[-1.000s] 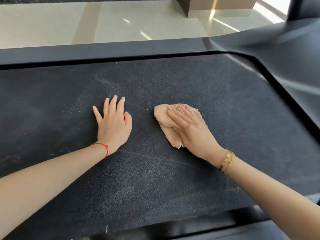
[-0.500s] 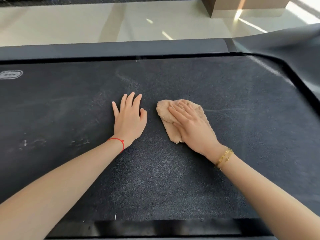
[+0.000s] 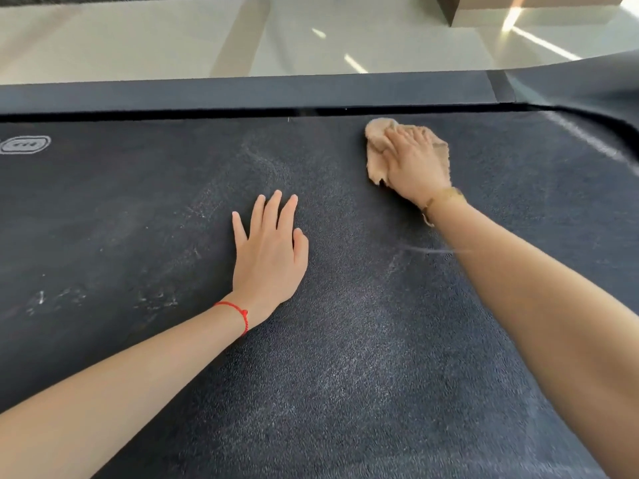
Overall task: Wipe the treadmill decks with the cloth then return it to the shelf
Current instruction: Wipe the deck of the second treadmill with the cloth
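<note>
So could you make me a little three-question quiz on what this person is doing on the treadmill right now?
1. True or false: the left hand presses the cloth.
2. Which wrist wears the red string bracelet? A) left B) right
3. Fill in: the cloth lies near the ____ edge of the treadmill belt.

Key
1. False: the right hand presses the cloth; the left lies flat on the bare belt.
2. A: the right wrist wears a gold bracelet.
3. Far, close to the side rail.
</note>
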The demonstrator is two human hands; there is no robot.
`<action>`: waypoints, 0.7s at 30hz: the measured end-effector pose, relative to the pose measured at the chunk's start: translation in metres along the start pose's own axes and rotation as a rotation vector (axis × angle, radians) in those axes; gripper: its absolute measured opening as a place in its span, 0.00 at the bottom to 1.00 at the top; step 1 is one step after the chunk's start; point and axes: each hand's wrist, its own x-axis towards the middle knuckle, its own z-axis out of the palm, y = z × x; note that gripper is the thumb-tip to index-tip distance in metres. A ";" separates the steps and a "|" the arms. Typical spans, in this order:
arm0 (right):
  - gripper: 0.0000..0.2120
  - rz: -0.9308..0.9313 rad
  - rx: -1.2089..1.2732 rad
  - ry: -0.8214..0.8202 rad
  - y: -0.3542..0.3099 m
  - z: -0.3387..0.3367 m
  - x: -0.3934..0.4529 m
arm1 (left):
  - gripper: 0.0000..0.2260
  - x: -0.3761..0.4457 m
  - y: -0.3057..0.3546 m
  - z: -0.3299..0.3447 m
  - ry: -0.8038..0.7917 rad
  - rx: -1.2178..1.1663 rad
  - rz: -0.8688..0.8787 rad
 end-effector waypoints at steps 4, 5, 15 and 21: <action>0.16 -0.123 0.022 -0.068 -0.052 0.018 0.040 | 0.24 0.000 0.000 0.000 0.009 0.004 -0.006; 0.17 -0.170 0.034 -0.082 -0.065 0.022 0.043 | 0.24 0.001 0.000 0.000 0.007 0.011 -0.006; 0.20 -0.070 -0.058 -0.045 -0.011 0.002 0.052 | 0.26 0.001 -0.001 -0.002 0.000 0.007 -0.004; 0.21 -0.052 0.057 -0.068 -0.008 -0.004 0.026 | 0.24 0.002 0.000 -0.002 -0.006 -0.022 -0.013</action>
